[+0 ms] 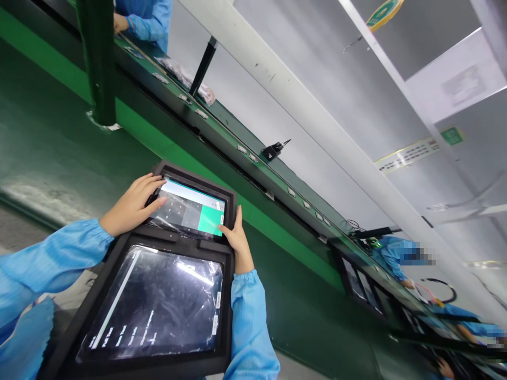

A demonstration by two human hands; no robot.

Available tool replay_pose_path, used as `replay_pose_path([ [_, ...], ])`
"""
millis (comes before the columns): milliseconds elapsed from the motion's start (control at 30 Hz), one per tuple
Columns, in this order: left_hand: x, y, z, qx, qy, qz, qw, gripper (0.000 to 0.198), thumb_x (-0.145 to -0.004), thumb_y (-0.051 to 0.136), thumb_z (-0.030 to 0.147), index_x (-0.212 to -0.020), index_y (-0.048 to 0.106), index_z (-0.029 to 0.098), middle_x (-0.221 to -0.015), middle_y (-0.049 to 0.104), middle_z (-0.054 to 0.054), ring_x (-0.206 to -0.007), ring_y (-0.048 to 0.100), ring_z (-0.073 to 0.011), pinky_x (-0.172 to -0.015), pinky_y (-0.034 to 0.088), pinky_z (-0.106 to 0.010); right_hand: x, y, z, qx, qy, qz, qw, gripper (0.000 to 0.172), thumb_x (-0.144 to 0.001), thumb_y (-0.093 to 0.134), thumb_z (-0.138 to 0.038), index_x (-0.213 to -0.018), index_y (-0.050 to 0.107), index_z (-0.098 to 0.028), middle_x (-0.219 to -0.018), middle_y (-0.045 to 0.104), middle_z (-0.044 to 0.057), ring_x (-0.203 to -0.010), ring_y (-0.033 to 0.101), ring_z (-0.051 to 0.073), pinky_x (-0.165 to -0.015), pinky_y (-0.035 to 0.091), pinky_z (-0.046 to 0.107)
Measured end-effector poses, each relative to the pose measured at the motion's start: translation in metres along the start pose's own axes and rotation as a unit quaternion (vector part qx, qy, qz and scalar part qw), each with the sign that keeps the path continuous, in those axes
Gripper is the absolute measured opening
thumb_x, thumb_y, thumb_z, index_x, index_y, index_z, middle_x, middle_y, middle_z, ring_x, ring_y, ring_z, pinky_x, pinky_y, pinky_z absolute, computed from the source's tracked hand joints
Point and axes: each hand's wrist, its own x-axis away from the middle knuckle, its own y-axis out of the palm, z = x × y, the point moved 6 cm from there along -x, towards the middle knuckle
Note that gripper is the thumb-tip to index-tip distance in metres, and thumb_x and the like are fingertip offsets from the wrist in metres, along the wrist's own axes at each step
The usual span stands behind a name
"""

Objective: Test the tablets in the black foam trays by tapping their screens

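A tablet [186, 208] with a lit calculator-like screen of digits and a green block lies in the upper pocket of a black tray [228, 264]. My left hand [137, 205] rests over the tablet's left end, fingers stretched out and thumb on the glass. At the opposite end, my right hand [238, 240] touches the green block with its thumb; its forefinger points up along the tray's outer edge, and its other fingers are mostly hidden. The lower pocket holds a second tablet [158, 303], film-covered, with a dark menu screen and white labels.
Beyond the green bench [293, 295] runs a conveyor line [273, 171] carrying several small parts. A black adapter [273, 151] sits on its far ledge. A green post [97, 63] rises at left. Co-workers in blue sleeves [152, 24] work along the line; more trayed tablets [358, 279] stand at right.
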Motion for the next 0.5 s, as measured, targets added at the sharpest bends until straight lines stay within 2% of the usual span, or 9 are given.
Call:
replay_pose_path([
  [167, -0.003, 0.004, 0.0, -0.028, 0.011, -0.024, 0.999, 0.064, -0.1, 0.033, 0.06, -0.139, 0.054, 0.014, -0.151, 0.045, -0.017, -0.149, 0.028, -0.0337, -0.123, 0.027, -0.056, -0.004, 0.001, 0.0, -0.004, 0.01, 0.023, 1.0, 0.109, -0.069, 0.074, -0.046, -0.16, 0.019, -0.02, -0.168, 0.025, 0.011, -0.154, 0.029, 0.027, -0.126, 0.022, 0.046],
  [267, -0.005, 0.004, 0.002, -0.062, 0.035, -0.039, 0.997, 0.062, -0.101, 0.03, 0.058, -0.138, 0.057, 0.016, -0.152, 0.044, -0.017, -0.15, 0.026, -0.035, -0.122, 0.028, -0.057, -0.005, 0.0, -0.002, -0.01, 0.016, 0.042, 0.999, 0.106, -0.072, 0.072, -0.048, -0.159, 0.021, -0.015, -0.164, 0.032, 0.017, -0.151, 0.036, 0.03, -0.124, 0.027, 0.049],
  [367, -0.007, 0.003, 0.003, -0.084, 0.05, -0.048, 0.994, 0.061, -0.102, 0.028, 0.055, -0.138, 0.059, 0.017, -0.151, 0.045, -0.018, -0.15, 0.028, -0.0369, -0.121, 0.03, -0.058, 0.009, -0.008, -0.013, -0.013, 0.009, 0.078, 0.997, 0.094, -0.082, 0.06, -0.053, -0.159, 0.021, -0.015, -0.164, 0.031, 0.018, -0.151, 0.035, 0.029, -0.122, 0.03, 0.049],
  [433, -0.007, 0.003, 0.005, -0.089, 0.056, -0.055, 0.993, 0.059, -0.102, 0.029, 0.054, -0.138, 0.06, 0.018, -0.152, 0.045, -0.018, -0.15, 0.028, -0.0374, -0.12, 0.031, -0.058, 0.03, -0.012, -0.029, -0.006, -0.014, 0.097, 0.995, 0.076, -0.087, 0.057, -0.052, -0.151, 0.039, -0.017, -0.163, 0.035, 0.014, -0.152, 0.032, 0.028, -0.125, 0.025, 0.048],
  [500, -0.007, 0.004, 0.005, -0.087, 0.059, -0.062, 0.993, 0.057, -0.102, 0.03, 0.053, -0.137, 0.061, 0.021, -0.153, 0.044, -0.016, -0.15, 0.027, -0.0363, -0.12, 0.031, -0.057, 0.061, -0.009, -0.051, 0.016, -0.056, 0.083, 0.995, 0.05, -0.089, 0.059, -0.048, -0.132, 0.061, -0.022, -0.157, 0.046, 0.011, -0.15, 0.037, 0.027, -0.126, 0.023, 0.049],
])
